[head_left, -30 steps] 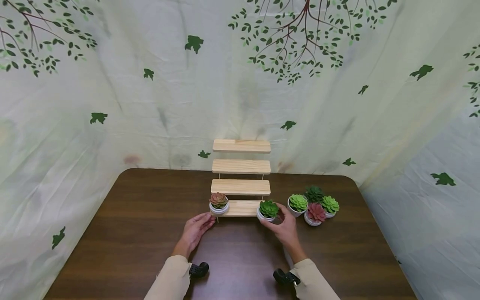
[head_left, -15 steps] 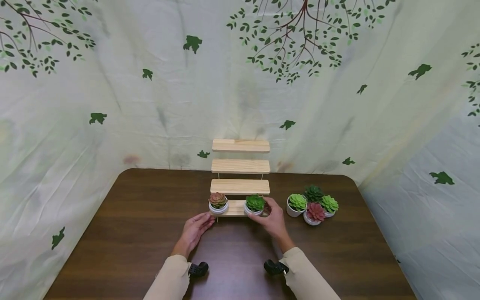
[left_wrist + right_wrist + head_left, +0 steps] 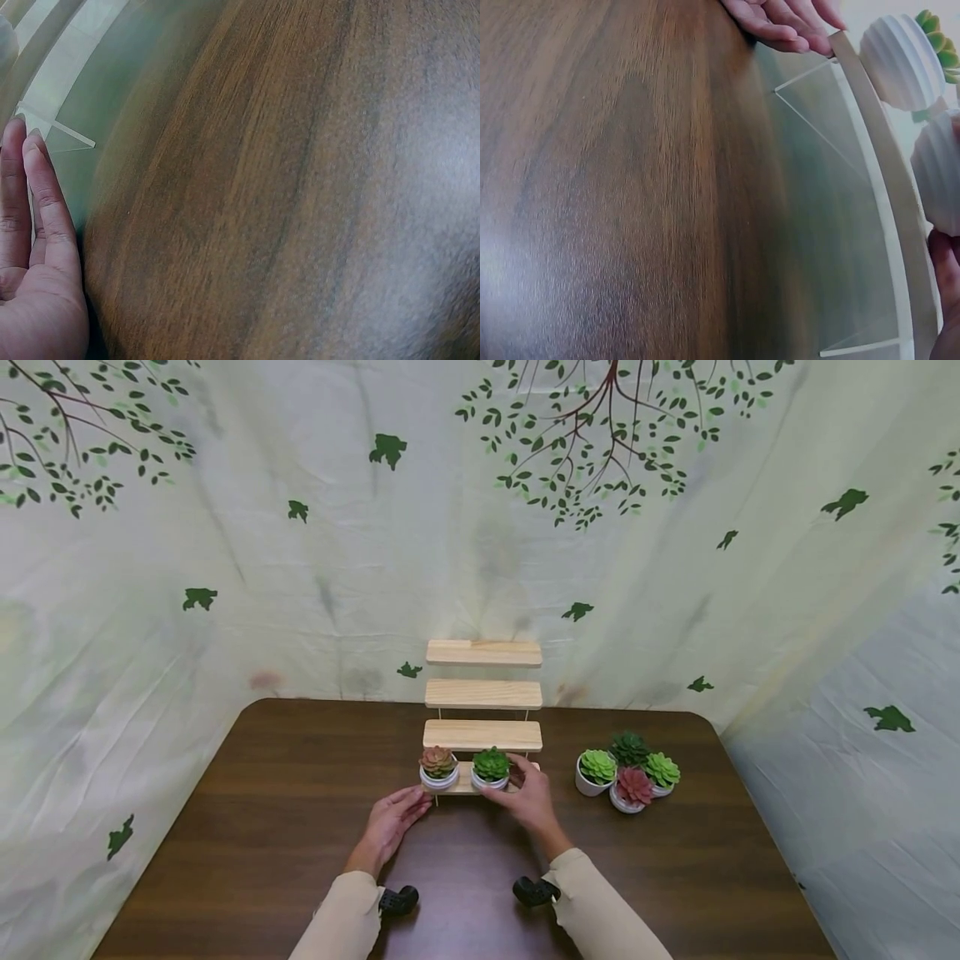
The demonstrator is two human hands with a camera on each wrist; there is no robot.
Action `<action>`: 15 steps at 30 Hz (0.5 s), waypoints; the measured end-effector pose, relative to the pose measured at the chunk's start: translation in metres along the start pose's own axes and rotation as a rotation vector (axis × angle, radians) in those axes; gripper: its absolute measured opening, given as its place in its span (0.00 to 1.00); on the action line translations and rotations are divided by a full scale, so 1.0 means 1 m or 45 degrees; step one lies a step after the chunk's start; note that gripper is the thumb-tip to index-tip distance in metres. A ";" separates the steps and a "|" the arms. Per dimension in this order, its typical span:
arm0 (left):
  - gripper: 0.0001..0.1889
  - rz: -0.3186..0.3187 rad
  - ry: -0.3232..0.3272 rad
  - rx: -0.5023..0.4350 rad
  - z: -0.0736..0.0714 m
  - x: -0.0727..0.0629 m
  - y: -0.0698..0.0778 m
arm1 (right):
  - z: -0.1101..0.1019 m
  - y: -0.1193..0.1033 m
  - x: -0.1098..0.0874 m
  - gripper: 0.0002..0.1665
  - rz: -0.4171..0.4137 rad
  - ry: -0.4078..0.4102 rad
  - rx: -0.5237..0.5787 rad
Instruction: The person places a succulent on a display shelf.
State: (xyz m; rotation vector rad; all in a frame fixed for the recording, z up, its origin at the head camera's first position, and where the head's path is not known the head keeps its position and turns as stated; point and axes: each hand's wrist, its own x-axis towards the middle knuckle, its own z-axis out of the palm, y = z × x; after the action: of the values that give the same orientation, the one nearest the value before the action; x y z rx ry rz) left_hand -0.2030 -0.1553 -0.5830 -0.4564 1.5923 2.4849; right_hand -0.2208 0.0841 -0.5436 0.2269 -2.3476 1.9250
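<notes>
A four-tier wooden plant stand [image 3: 483,735] stands at the table's back edge. My right hand [image 3: 531,797] holds a green potted succulent [image 3: 491,765] by its white pot, thumb in front and fingers behind, at the middle of the lowest shelf. To its left on that shelf sits a reddish-brown potted succulent [image 3: 438,763]. My left hand [image 3: 390,825] touches the shelf's left end with fairly straight fingers. In the right wrist view both ribbed white pots [image 3: 904,64] appear above the shelf edge [image 3: 889,172]; in the left wrist view straight fingers [image 3: 54,206] lie beside the stand.
Right of the stand, several potted succulents cluster on the brown table [image 3: 300,827]: a light green one [image 3: 597,767], a dark green one [image 3: 628,748], a red one [image 3: 634,786] and another light green one [image 3: 662,769]. A leaf-patterned curtain [image 3: 337,568] hangs behind.
My right hand has moved the green succulent leftward along the lowest shelf, from its right end to near the reddish-brown one. The left hand has stayed in place.
</notes>
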 end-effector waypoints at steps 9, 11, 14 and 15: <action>0.06 0.002 0.001 0.001 0.001 0.000 -0.001 | 0.004 -0.010 -0.001 0.34 -0.079 -0.016 -0.042; 0.06 0.001 -0.008 -0.008 0.001 0.000 0.000 | 0.005 -0.005 0.001 0.34 -0.099 -0.012 -0.032; 0.05 -0.001 -0.012 -0.013 0.000 -0.001 0.000 | 0.008 0.002 0.004 0.34 -0.106 -0.001 -0.026; 0.06 -0.004 -0.010 -0.016 0.000 -0.001 0.000 | 0.008 0.002 0.004 0.35 -0.103 -0.002 -0.016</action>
State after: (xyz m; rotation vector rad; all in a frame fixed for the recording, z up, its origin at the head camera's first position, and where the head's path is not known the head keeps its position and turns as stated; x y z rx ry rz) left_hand -0.2025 -0.1549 -0.5826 -0.4497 1.5724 2.4930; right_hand -0.2251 0.0761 -0.5468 0.3168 -2.3131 1.8735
